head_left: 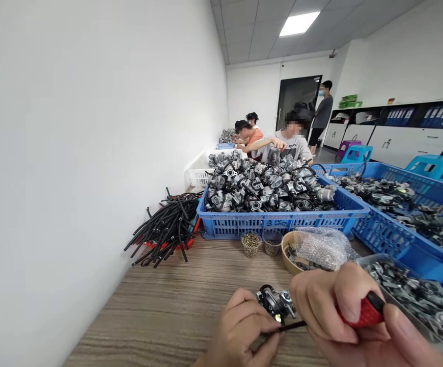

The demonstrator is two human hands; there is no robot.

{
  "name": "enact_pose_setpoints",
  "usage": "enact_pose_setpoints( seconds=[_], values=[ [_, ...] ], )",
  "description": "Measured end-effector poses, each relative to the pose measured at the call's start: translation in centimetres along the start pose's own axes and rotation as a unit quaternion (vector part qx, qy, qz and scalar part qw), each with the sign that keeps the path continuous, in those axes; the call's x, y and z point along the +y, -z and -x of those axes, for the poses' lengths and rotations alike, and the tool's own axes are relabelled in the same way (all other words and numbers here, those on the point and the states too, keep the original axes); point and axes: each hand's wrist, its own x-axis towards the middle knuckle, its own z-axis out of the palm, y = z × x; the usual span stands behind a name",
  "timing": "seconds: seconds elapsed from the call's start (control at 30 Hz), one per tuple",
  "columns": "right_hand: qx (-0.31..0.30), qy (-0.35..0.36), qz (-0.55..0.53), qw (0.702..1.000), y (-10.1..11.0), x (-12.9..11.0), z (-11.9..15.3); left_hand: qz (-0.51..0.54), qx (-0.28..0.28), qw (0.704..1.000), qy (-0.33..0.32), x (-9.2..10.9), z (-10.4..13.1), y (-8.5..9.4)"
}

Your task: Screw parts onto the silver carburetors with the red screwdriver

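Note:
Low in the head view, my left hand (246, 326) is closed around the near side of a small metal carburetor (277, 302) with a black hose on top. My right hand (343, 311) grips a screwdriver (364, 312) by its red and black handle. The dark shaft points left, and its tip reaches the carburetor beside my left fingertips. My fingers hide the exact contact at the tip. A brass-coloured spot shows on the carburetor just above the shaft.
A blue crate (282, 223) heaped with carburetors stands ahead; another blue crate (408, 244) is at right. Black hoses (168, 224) lie left by the wall. Cups of brass screws (251, 244) and small parts (272, 243), bubble wrap (324, 247) and a parts tray (423, 300) surround the work spot.

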Motion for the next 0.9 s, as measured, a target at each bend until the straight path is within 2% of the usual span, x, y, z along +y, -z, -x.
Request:
enact_pose_setpoints(
  seconds=[0.17,0.37,0.47,0.6,0.7,0.77,0.9],
  values=[
    [0.026,-0.008,-0.007,1.0,0.3,1.7,1.4,-0.01,0.002,1.0,-0.002,-0.5,0.1,-0.1],
    [0.062,0.098,0.026,0.993,0.6,3.1,0.5,-0.028,0.011,1.0,0.0,-1.0,0.1,0.3],
    [0.067,0.114,0.038,0.99,0.4,2.9,-0.8,-0.03,0.021,0.999,0.002,-0.8,0.0,0.4],
    [0.002,0.086,0.123,0.989,1.1,1.3,-2.1,-0.028,0.043,0.998,0.027,-0.3,-0.6,0.6],
    [-0.086,0.003,0.188,0.978,2.8,-1.0,-2.4,-0.033,0.063,0.997,0.038,-0.2,-1.0,0.8],
    [-0.149,-0.063,0.24,0.957,4.3,-2.6,-2.5,-0.036,0.074,0.996,0.04,-0.2,-1.2,0.9],
    [-0.238,-0.093,0.357,0.899,6.8,-4.8,-2.4,-0.049,0.078,0.994,0.056,-0.5,-1.1,1.2]
  ],
)
